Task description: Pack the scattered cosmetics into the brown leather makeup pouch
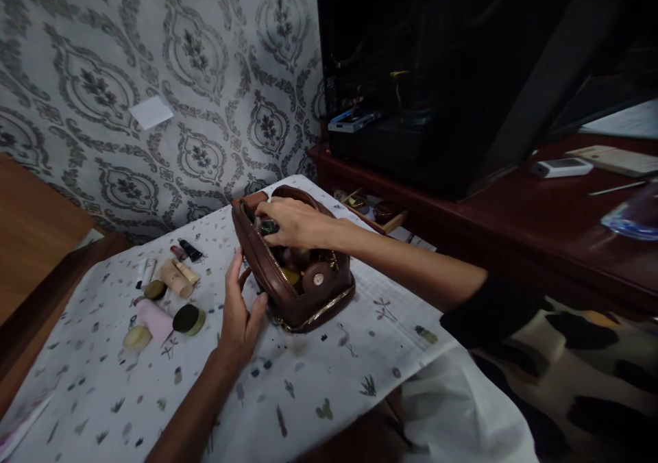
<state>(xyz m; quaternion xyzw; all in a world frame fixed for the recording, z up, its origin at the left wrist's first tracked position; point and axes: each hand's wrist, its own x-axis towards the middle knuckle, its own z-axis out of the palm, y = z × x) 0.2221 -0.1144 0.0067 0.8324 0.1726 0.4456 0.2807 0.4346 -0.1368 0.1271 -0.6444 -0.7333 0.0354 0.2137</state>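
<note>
A brown leather handbag [288, 295] stands unzipped on the cloth-covered table. My right hand [295, 222] reaches into its mouth from the right, with the fingers curled. A small dark green, shiny thing shows at those fingers; its kind is unclear. My left hand [240, 305] is beside the bag's left side, thumb and fingers apart, fingertips at the leather. Inside the bag lie a round brown piece with a metal snap [317, 279] and something yellow [290, 275]. The rest of the contents is shadowed or hidden by my right hand.
Left of the bag lie a dark-lidded jar [189, 319], a pink tube [154, 320], a beige tube [175, 279], a black tube [190, 250] and other small cosmetics. A dark red desk [519, 227] with a large black screen [442, 86] stands at right, an open drawer [395, 223] below.
</note>
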